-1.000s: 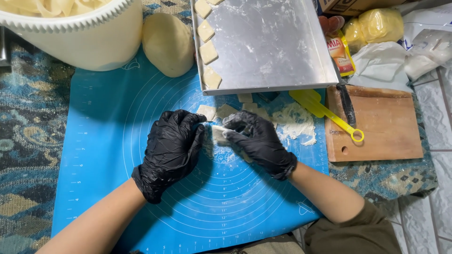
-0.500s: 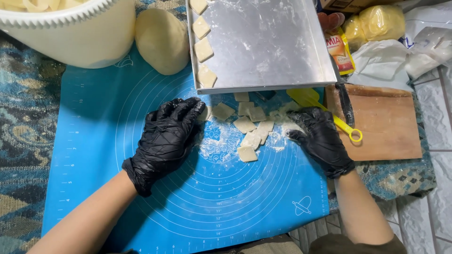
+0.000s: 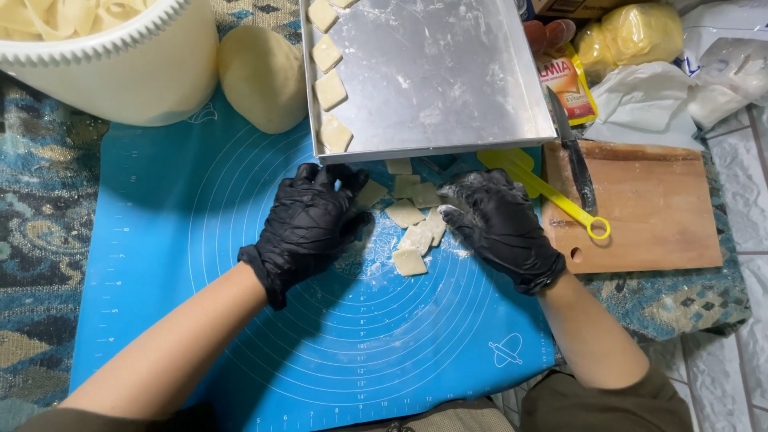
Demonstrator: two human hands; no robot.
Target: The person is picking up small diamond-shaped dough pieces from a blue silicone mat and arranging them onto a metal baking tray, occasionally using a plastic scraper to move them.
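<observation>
Both my hands wear black gloves over a blue silicone baking mat (image 3: pixel 200 264). My left hand (image 3: pixel 308 224) rests flat on the mat, its fingertips beside a small square of dough (image 3: pixel 371 193). My right hand (image 3: pixel 500 224) lies fingers down at the right of a floury cluster of several dough squares (image 3: pixel 412 236), touching their edge. Neither hand grips anything. A metal baking tray (image 3: pixel 448 80) sits just beyond the hands, with several dough squares (image 3: pixel 330 90) lined along its left side.
A ball of dough (image 3: pixel 262 76) lies left of the tray, beside a large white bowl (image 3: pixel 120 72). A wooden board (image 3: pixel 652 208) with a knife (image 3: pixel 572 152) and a yellow plastic tool (image 3: pixel 544 188) sits at the right. Bags and packets (image 3: pixel 640 48) lie behind.
My right hand let go of the piece it held with the left, swung out to the right, then came back to the edge of the dough squares. The left hand settled flat.
</observation>
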